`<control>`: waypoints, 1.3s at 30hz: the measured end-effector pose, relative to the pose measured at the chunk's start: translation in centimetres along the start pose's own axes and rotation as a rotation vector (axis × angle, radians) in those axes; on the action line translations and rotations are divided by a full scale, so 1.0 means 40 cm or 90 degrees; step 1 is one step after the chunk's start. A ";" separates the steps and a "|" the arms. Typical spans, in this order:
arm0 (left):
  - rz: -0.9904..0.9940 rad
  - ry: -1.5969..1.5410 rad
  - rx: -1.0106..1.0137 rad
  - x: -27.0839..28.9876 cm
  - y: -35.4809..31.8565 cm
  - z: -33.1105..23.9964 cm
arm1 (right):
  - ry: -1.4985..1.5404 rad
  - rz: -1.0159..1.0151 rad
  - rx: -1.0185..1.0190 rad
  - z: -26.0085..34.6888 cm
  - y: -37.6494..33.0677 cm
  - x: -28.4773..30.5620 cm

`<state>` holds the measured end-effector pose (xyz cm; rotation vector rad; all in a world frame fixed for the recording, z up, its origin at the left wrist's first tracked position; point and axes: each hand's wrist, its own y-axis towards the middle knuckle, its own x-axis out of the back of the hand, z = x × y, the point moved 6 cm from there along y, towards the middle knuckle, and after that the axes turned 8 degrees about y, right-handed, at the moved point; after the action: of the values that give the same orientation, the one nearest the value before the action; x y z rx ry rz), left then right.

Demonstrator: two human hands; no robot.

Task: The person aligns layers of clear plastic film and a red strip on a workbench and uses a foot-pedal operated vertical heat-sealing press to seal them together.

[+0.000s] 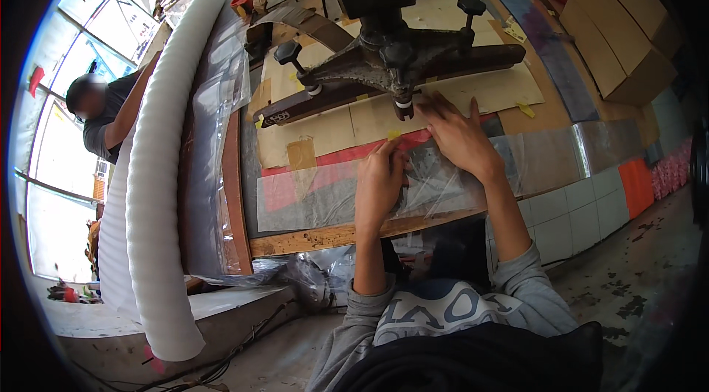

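A clear plastic sheet (325, 196) lies over the near part of the bench, with a red strip (332, 172) showing beneath it. My left hand (378, 183) rests on this sheet with curled fingers; what they pinch, if anything, is hidden. My right hand (464, 139) is open, fingers spread and reaching to the near edge of a beige board (325, 133). Bits of yellow tape (394, 136) mark the board's edge. Just beyond my fingers, a dark metal press head (391, 67) with black knobs and a long bar stands over the board.
To the left runs a long white foam roll (166, 170) beside stacked clear film (214, 141). A person (111, 115) in a dark shirt is behind it. Cardboard boxes (617, 30) stand at the far right. A wooden edge (303, 241) borders the bench near me.
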<state>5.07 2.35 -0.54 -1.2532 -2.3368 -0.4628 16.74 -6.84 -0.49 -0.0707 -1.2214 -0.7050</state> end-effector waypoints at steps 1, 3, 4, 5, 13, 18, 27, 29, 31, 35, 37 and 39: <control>-0.008 -0.001 -0.004 0.000 0.001 0.001 | -0.010 0.005 0.006 0.005 0.001 0.005; -0.014 0.001 -0.005 -0.001 0.003 0.008 | -0.019 0.009 0.012 0.010 0.001 0.008; -0.021 0.002 -0.005 0.000 0.002 0.009 | -0.010 0.002 0.009 0.009 0.000 0.010; -0.022 0.003 -0.006 -0.001 -0.001 0.008 | -0.001 -0.005 0.008 0.008 -0.001 0.013; -0.004 0.015 0.012 0.001 0.002 0.005 | -0.007 0.085 -0.036 0.047 -0.039 0.049; 0.002 -0.012 0.022 0.002 0.009 0.015 | -0.020 0.065 -0.022 0.055 -0.058 0.034; -0.010 0.039 -0.003 -0.002 0.030 0.019 | -0.049 0.064 -0.076 0.051 -0.044 0.024; -0.017 0.043 -0.009 -0.001 0.033 0.022 | -0.073 0.060 -0.078 0.049 -0.040 0.018; -0.032 0.044 -0.020 0.002 0.024 0.020 | -0.079 0.048 -0.076 0.049 -0.041 0.014; -0.071 0.073 -0.030 0.010 -0.010 -0.009 | -0.089 0.022 -0.072 0.050 -0.045 0.017; -0.148 0.180 -0.106 0.026 -0.034 -0.035 | -0.092 0.018 -0.076 0.053 -0.044 0.016; -0.145 0.221 -0.108 0.013 -0.041 -0.024 | -0.095 0.015 -0.077 0.057 -0.044 0.016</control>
<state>3.64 1.37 0.40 -0.8906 -2.1811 -0.8936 14.01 -7.59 0.33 -0.2424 -1.3176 -0.7633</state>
